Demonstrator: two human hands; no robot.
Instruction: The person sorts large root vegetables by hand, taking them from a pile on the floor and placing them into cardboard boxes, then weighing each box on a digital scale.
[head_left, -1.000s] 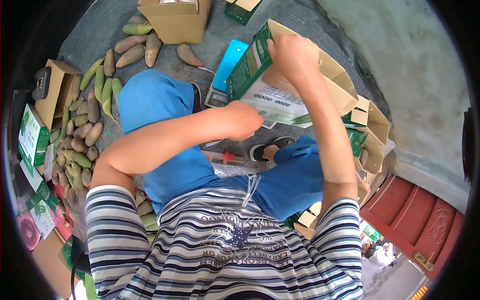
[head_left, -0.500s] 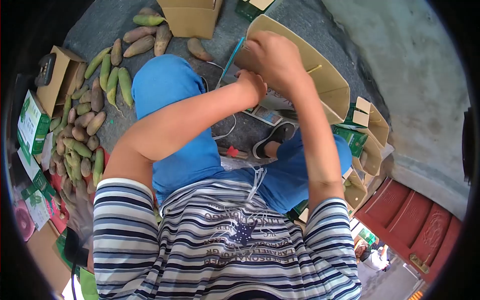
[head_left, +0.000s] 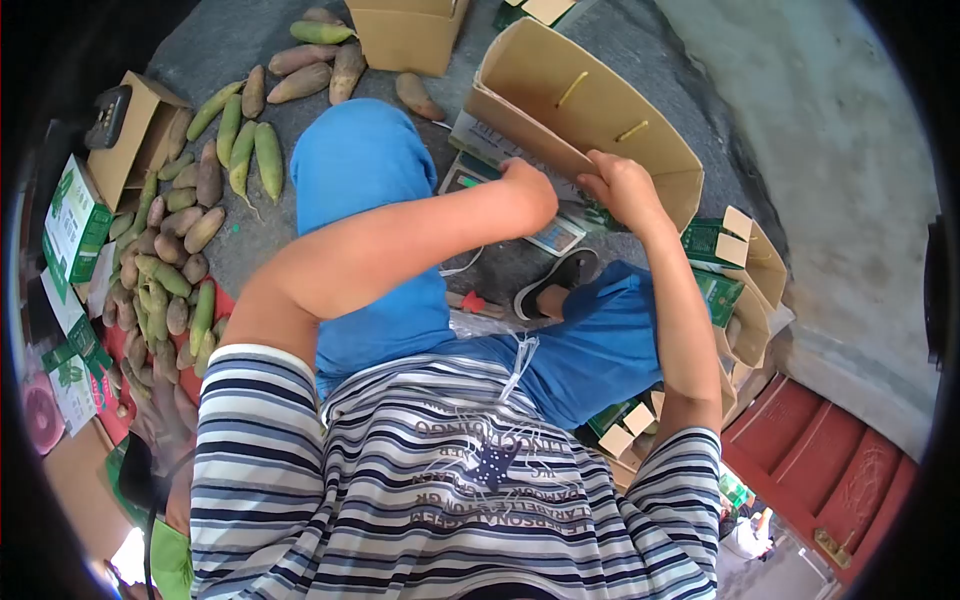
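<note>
A tall open cardboard box (head_left: 640, 90) with yellow cord loops on its inner wall stands in front of me. My right hand (head_left: 622, 190) grips the near rim of the box, fingers over the edge and thumb below. My left hand (head_left: 530, 196) is closed, its fingers curled in front of the printed near side of the box. Whether it holds anything is hidden. Beneath the box, partly covered by my left hand, shows a device with a small green display (head_left: 466, 182), which looks like a scale.
Green radishes (head_left: 268, 160) and brownish root vegetables (head_left: 205, 230) lie on the floor at left. Another carton (head_left: 405, 40) stands at the top. Several green-printed boxes (head_left: 715, 245) line the wall at right. A red door (head_left: 820, 450) is at lower right.
My right hand has moved from the box's left corner rightward to the near rim. The left hand has shifted slightly right and down. The box's inside is more exposed.
</note>
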